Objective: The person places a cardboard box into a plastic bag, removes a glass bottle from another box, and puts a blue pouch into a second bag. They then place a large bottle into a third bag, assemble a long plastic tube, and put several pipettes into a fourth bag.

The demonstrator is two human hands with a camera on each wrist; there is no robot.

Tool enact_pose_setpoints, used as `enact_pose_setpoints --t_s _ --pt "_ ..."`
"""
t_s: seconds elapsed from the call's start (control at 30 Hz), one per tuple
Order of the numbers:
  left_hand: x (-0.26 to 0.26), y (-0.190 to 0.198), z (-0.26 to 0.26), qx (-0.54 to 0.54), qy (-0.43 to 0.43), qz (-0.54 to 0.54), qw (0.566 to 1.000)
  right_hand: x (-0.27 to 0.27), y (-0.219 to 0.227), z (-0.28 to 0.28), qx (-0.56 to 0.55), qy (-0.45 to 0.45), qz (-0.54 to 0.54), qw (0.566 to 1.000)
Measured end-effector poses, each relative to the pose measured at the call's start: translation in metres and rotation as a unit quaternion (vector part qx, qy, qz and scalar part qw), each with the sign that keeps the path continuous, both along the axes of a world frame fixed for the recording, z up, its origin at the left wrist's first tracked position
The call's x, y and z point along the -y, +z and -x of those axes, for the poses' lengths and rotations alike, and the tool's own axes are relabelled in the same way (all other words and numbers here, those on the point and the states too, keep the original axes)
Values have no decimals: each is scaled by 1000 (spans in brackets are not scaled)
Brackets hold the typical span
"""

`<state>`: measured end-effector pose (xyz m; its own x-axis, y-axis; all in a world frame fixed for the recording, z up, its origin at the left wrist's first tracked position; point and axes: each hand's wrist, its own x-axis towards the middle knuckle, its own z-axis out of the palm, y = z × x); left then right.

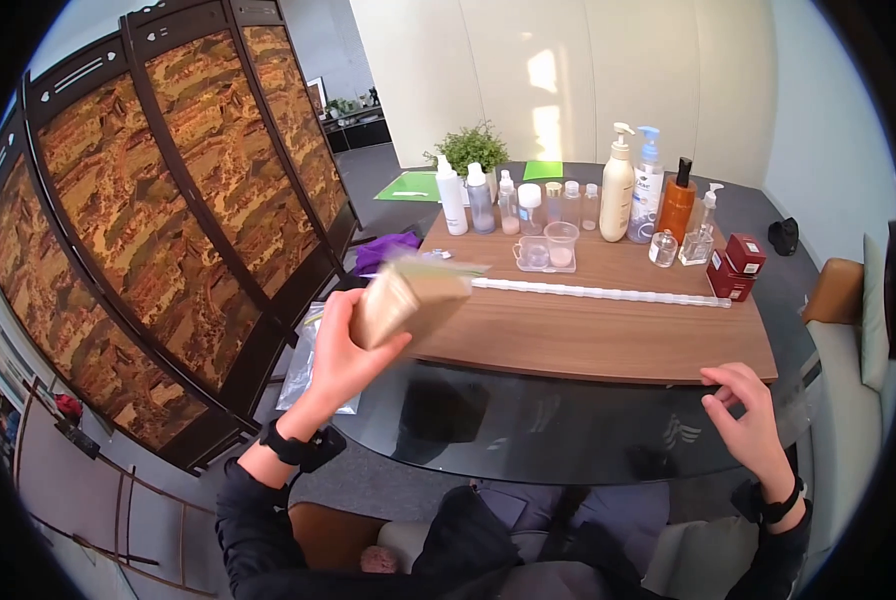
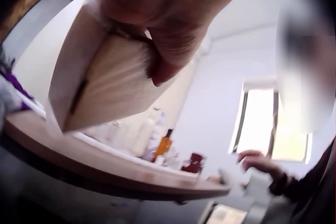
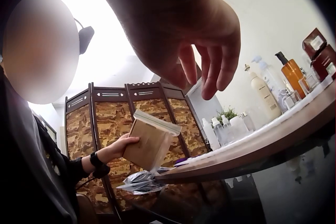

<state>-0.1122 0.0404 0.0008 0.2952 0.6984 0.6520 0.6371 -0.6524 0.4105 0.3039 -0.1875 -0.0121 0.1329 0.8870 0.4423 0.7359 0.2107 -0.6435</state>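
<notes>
My left hand (image 1: 346,350) grips a clear zip bag (image 3: 152,139) with a flat tan block inside, thumb on one side and fingers on the other. The bag is held up off the left end of the wooden tabletop (image 1: 568,335), its zip strip showing pale along the top edge in the right wrist view. In the head view the bag is blurred. My right hand (image 1: 743,415) hovers by the tabletop's front right corner, fingers loosely bent and holding nothing.
Pump bottles (image 1: 618,190), small clear bottles, a clear tray (image 1: 546,268) with cups and dark red boxes (image 1: 736,268) stand along the back. A white strip (image 1: 598,291) crosses the tabletop. Purple cloth (image 1: 383,252) and plastic bags (image 3: 142,182) lie at the left end, near a folding screen (image 1: 208,130).
</notes>
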Motion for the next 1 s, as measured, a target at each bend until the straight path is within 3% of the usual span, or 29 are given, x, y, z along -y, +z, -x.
enact_pose_setpoints --t_s 0.07,0.1,0.3,0.57,0.7,0.87,1.0 --pt "-4 -7 9 -181 25 -227 957 1 -2 2 -4 -18 -14 1000" --pt "-2 -6 10 -252 19 -324 912 3 -2 3 6 -16 -22 1000" --pt "-10 -23 6 -345 -7 -390 854 11 -5 3 35 -21 -30 999" --pt "-19 -41 -11 -345 76 -209 912 19 -17 -5 7 -16 16 1000" --pt "-21 -56 -17 -317 101 -195 923 22 -18 -8 22 -17 27 999" --pt "-9 -63 -34 -384 111 -126 908 17 -32 -11 18 2 61 998" --pt "-13 -75 -44 -388 98 -147 905 14 -42 -10 79 13 108 991"
